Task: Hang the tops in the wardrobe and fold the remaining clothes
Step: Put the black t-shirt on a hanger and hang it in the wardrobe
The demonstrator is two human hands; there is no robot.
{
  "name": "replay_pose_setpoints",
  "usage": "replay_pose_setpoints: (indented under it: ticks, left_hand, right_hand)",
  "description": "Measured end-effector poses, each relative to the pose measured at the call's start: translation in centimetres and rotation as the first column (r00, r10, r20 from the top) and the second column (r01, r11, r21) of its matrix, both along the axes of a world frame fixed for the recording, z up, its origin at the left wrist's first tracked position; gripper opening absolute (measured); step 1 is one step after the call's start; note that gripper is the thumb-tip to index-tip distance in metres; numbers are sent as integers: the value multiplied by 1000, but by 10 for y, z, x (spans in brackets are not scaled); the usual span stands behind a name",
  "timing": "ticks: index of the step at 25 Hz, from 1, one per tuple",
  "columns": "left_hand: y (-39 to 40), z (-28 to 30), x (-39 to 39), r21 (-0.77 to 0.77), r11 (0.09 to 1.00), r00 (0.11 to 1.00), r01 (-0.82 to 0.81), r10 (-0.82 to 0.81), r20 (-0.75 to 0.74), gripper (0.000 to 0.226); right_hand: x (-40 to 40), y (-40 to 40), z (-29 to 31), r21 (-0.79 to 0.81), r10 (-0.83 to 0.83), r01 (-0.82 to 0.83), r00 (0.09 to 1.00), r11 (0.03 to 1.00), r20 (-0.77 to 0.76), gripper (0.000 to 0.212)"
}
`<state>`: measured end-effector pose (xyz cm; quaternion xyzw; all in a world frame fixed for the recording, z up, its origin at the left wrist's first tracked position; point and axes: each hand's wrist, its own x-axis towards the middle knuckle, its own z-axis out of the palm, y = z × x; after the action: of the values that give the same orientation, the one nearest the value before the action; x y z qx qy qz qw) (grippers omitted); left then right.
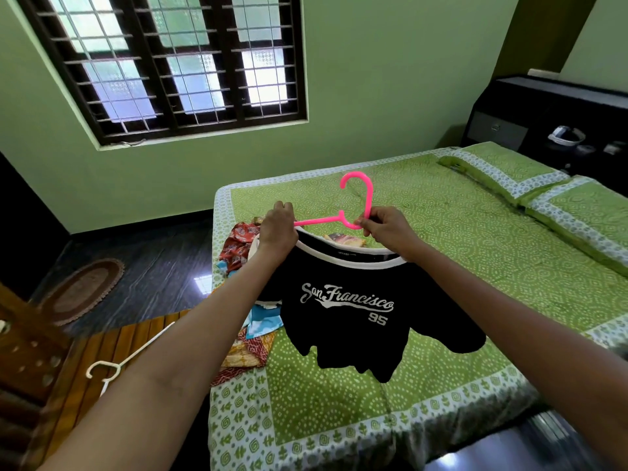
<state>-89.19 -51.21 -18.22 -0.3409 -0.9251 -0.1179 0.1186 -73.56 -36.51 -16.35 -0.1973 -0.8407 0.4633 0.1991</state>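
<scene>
A black T-shirt with white "San Francisco 95" lettering and a white collar hangs in the air over the bed. A pink plastic hanger sticks up from its neck opening, hook upward. My left hand grips the hanger's left arm together with the shirt's left shoulder. My right hand pinches the hanger at the base of the hook, just above the collar. A heap of colourful patterned clothes lies on the bed's left edge, partly hidden behind the shirt and my left arm.
The bed has a green dotted cover and two pillows at the far right. A white hanger lies on a wooden surface at lower left. An oval rug lies on the dark floor, and a window fills the left wall.
</scene>
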Motion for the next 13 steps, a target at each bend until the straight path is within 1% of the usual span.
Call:
replay_pose_setpoints:
  ticks: [2,4,6,7,9,10,11,12,13]
  left_hand:
    - [-1,2,-5,110,994,999,26,-29,29,21]
    - [-3,4,-8,253,966,995,51,-70,69,19]
    - [-2,4,-8,363,923,978,126,-176,108,18]
    - [-3,5,-8,392,904,963,173,-238,123,17]
    - [-5,8,-9,403,881,938,247,-321,128,19]
    - [-8,8,-12,391,882,932,263,-337,135,23]
    - [-11,8,-17,349,894,922,281,-352,160,31]
    - [-12,7,-22,274,912,908,307,-367,205,36]
    - [-10,8,-27,191,919,887,344,-385,255,36]
  right_hand:
    - [1,4,-1,-37,4,-4,1000,999,-3,26]
    - [3,7,0,-76,14,-15,1000,997,-10,24]
    - [4,12,0,-85,9,-10,1000,996,-14,23]
    - [4,15,0,-78,-1,0,1000,997,-20,22]
    - [8,25,1,-57,-25,24,999,998,-28,18]
    - [11,30,3,-56,-22,21,999,998,-28,14]
    - [15,35,6,-63,-14,13,999,998,-28,12]
    - [21,42,10,-79,-8,6,999,997,-33,12]
    - [28,49,15,-95,-5,2,999,995,-39,12]
